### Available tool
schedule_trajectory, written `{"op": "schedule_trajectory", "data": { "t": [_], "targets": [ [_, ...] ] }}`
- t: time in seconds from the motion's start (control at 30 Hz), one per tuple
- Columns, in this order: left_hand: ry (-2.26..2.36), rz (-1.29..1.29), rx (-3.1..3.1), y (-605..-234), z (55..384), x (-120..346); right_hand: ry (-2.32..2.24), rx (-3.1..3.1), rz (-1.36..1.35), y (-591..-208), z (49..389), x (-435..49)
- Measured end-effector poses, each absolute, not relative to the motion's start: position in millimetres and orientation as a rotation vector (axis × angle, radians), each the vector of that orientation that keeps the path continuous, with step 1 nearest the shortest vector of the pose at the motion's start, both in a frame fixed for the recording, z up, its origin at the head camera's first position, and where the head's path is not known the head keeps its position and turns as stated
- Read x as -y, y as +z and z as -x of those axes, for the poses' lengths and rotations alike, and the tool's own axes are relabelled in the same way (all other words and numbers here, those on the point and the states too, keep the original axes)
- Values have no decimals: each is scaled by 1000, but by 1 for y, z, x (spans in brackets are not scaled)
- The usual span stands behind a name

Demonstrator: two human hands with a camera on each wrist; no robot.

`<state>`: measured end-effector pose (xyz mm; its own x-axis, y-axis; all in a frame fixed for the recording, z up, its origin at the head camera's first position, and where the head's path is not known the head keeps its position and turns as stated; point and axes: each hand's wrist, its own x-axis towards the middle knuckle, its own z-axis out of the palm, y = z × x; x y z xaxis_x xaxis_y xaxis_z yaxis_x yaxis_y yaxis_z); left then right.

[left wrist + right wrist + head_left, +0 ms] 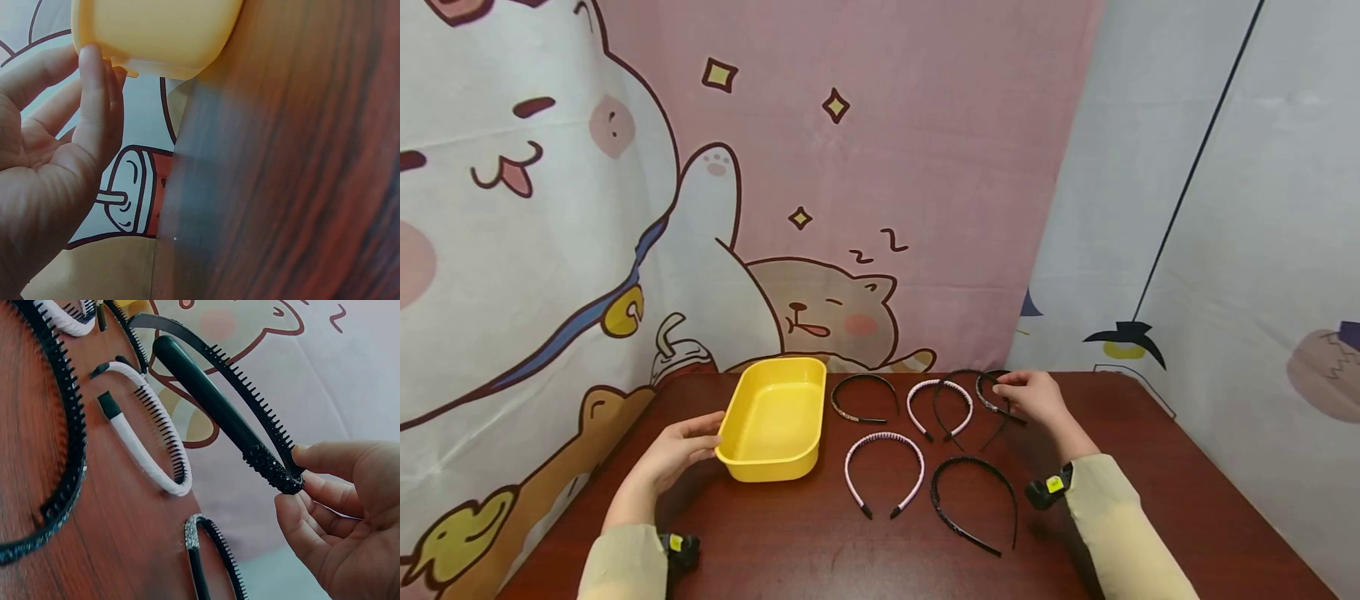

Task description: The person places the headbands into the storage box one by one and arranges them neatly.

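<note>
My left hand (679,454) grips the left edge of a yellow plastic tray (772,472), fingertips at its rim. The left wrist view shows those fingers against the tray's wall. At the back right, my right hand (1036,398) pinches a black toothed headband (265,464) by its black-glittered middle, between thumb and fingers. Its two ends point away from the hand. Just below it in the right wrist view is a black headband with silver glitter (193,534). A pale pink headband (134,437) lies beyond, partly overlapped by the held one in the head view.
Between the hands, more headbands lie on the dark wooden table (760,542): a second pink one (917,467), a black one (953,527) in front, and a thin black one (850,415) beside the tray. A cartoon-printed cloth (955,167) hangs behind the table's back edge.
</note>
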<state>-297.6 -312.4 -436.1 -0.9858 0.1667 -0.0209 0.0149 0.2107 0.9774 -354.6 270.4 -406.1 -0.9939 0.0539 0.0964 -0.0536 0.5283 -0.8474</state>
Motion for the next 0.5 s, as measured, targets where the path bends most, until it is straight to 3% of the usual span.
{"op": "schedule_trajectory", "data": {
  "t": [0.5],
  "targets": [
    [1883, -167, -2359, -437, 297, 313, 1566, 2614, -37, -403, 365, -245]
  ]
}}
